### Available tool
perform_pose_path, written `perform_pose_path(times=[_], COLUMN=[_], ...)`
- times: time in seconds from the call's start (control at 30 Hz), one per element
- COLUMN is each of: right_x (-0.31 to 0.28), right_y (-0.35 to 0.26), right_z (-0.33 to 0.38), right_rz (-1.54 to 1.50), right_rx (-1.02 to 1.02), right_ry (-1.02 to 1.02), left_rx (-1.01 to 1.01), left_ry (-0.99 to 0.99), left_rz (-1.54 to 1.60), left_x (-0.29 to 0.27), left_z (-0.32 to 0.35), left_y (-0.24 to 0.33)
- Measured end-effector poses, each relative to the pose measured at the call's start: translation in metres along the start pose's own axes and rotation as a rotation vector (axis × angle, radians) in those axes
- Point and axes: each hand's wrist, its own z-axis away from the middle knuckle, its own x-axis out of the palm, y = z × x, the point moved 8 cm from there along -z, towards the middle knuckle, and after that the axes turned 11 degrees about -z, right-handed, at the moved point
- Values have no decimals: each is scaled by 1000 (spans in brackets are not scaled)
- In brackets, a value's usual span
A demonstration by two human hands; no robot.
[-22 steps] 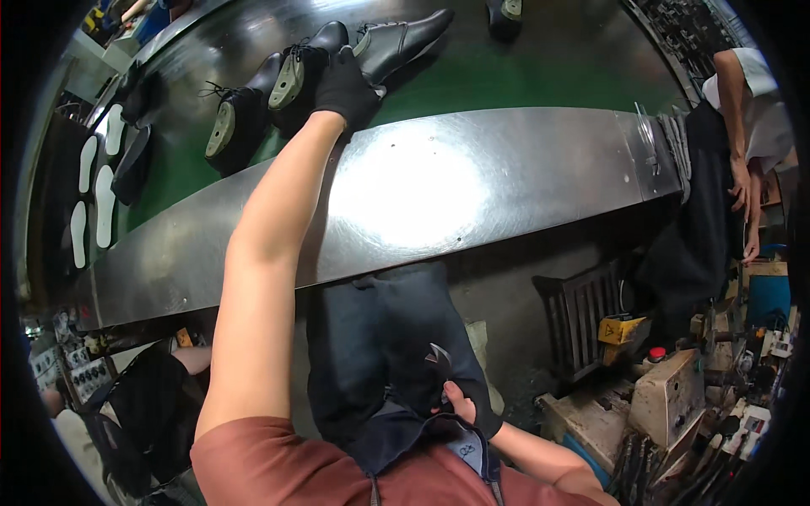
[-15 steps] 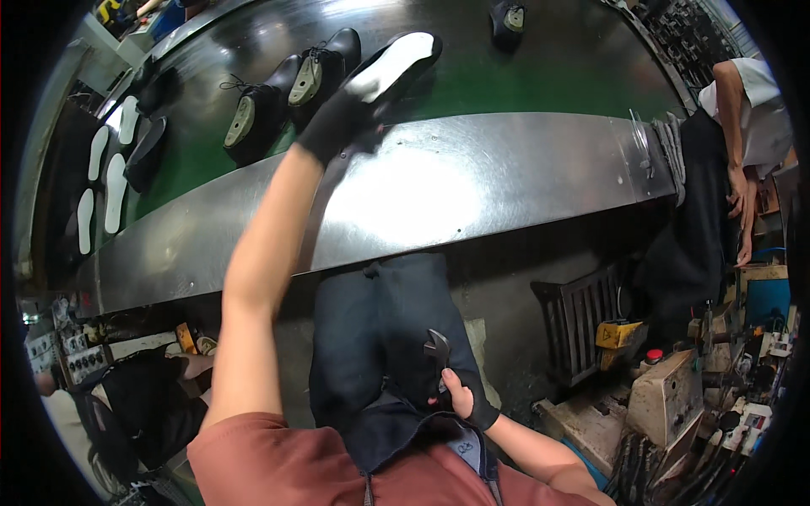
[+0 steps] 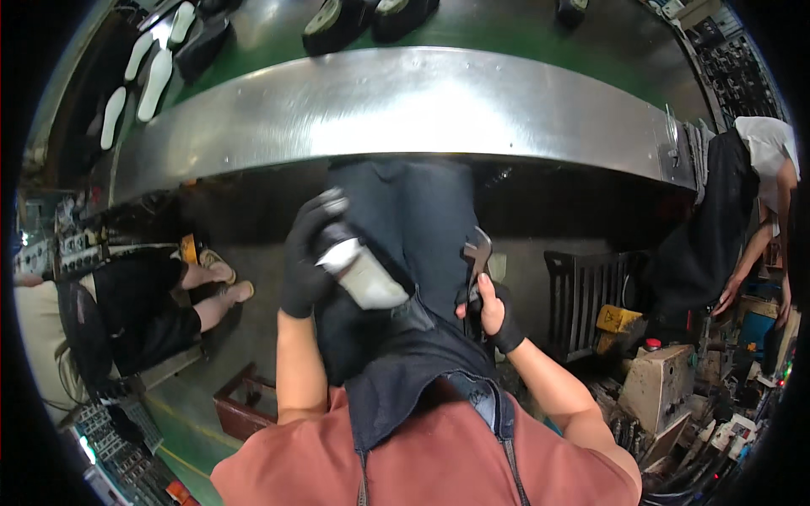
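Observation:
In front of my lap, my left hand (image 3: 310, 257), in a black glove, is closed around a black shoe piece with a white insole (image 3: 371, 280). Motion blurs this piece, and part of it is hidden by the hand. My right hand (image 3: 491, 310), gloved with the thumb bare, grips a dark metal tool (image 3: 478, 251) with a jawed, beaked head, like pincers. The tool's head points up and away from me, over my right thigh. A short gap separates the tool from the shoe piece.
Ahead stands a metal-edged bench (image 3: 405, 105) with a green surface. Black shoes on lasts (image 3: 336, 24) and several white insoles (image 3: 155, 86) lie on it. A dark slatted crate (image 3: 582, 295) and a machine box (image 3: 658, 381) stand to the right. Other people are on both sides.
My left hand has come back from the bench to my lap, bringing the shoe piece with the white insole. My right hand, still gripping the tool, has risen slightly. The view has tilted down.

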Motion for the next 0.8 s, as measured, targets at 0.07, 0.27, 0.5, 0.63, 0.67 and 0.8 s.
perform_pose_path(times=[0.07,0.27,0.5,0.63,0.67,0.8], right_x=[16,60,108,118,121,108], right_y=[-11,-39,-58,-79,-82,-78], right_z=[11,38,10,6,15,14], right_rz=[97,78,83,-81,-105,461], right_rx=[-138,-349,-163,42,197,-244], right_ry=[-36,-261,-412,-509,-475,-202], left_rx=[68,35,-236,-242,-259,-42], left_ry=[-155,-221,-213,-210,-209,-207], left_rz=[-77,-118,514,538,541,558], left_x=[24,61,89,91,89,86], left_z=[-14,-51,-45,-39,-36,-36], left_y=[31,-22,-38,-28,-31,-4])
